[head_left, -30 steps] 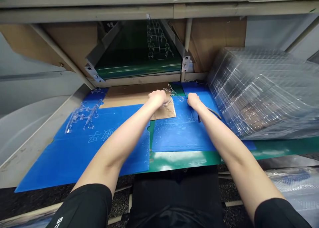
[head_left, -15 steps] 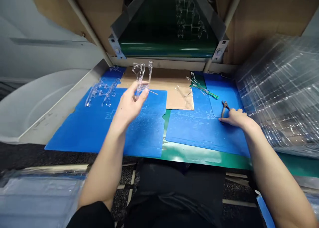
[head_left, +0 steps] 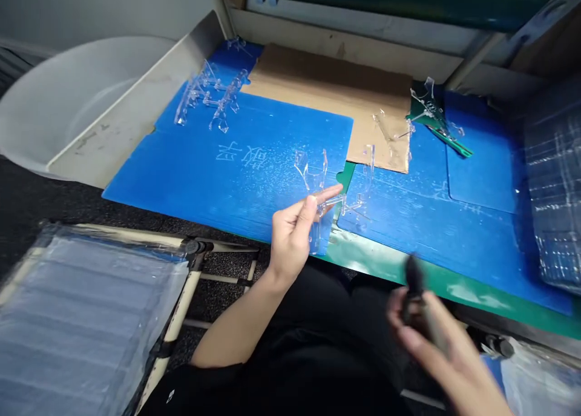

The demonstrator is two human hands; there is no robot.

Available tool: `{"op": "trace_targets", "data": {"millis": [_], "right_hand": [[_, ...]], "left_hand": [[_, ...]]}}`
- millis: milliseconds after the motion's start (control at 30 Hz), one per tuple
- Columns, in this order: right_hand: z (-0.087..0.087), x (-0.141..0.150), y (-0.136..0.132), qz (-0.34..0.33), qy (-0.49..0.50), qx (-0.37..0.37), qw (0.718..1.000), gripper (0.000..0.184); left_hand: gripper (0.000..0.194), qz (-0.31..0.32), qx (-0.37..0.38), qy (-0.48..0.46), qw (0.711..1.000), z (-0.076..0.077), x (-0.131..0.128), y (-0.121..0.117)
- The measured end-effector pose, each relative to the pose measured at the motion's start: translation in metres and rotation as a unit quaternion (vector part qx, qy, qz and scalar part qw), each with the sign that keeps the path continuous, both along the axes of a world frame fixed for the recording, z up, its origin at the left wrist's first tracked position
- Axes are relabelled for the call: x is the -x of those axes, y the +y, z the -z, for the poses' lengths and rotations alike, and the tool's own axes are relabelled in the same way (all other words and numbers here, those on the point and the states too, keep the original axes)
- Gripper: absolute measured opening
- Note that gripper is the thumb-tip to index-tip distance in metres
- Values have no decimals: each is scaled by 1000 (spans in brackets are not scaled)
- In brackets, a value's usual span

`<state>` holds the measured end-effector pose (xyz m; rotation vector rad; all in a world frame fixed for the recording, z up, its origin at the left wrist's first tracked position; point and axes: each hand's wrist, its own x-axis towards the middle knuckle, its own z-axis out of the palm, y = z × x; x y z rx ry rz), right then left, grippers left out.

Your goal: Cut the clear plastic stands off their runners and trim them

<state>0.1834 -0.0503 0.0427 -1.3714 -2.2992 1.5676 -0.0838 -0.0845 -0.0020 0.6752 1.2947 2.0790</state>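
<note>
My left hand (head_left: 293, 237) is shut on a clear moulded plastic runner piece (head_left: 321, 189), held just above the edge of a blue corrugated plastic sheet (head_left: 236, 174). My right hand (head_left: 436, 337) is blurred by motion, low near my lap. Its fingers are around small dark-handled pliers (head_left: 415, 289), which are too blurred to show clearly. Further clear plastic pieces (head_left: 213, 98) lie at the far left of the blue sheet. Another clear piece (head_left: 390, 140) rests on a cardboard sheet (head_left: 327, 83).
A tangle of clear pieces (head_left: 431, 110) lies on a green strip at the back right, beside a second blue sheet (head_left: 431, 228). A plastic-wrapped stack (head_left: 554, 180) stands at the right. A white tub (head_left: 68, 95) sits left, and a wrapped pack on a frame (head_left: 91, 295) sits lower left.
My left hand has come down and right, bringing the clear piece over the sheet's near edge. My right hand has lifted the pliers off the mat toward me. The view has tilted down.
</note>
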Motion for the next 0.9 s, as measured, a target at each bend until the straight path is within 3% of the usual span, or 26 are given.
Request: {"op": "trace_targets", "data": {"millis": [67,133,267,400,633,900], "right_hand": [[6,24,-16,-67,30,102,992,35],[14,42,-16,-97,34,149,983,32],[21,50,-5,-114,35,150,982,32],[18,49,-4,-131,37,151,979,29],[16,55,1,-155,31,170,973,22],[17,54,2,-134,29,177,975,28]], "left_hand": [[38,-8,10,-32,999,3,-10,2],[40,-15,13,-60,998,6,-19,2],[46,-21,24,-86,996,11,-33,-1],[52,-9,59,-105,993,13,-42,-6],[52,-6,47,-92,995,20,-48,-5],[52,-11,41,-87,995,21,-55,-5]]}}
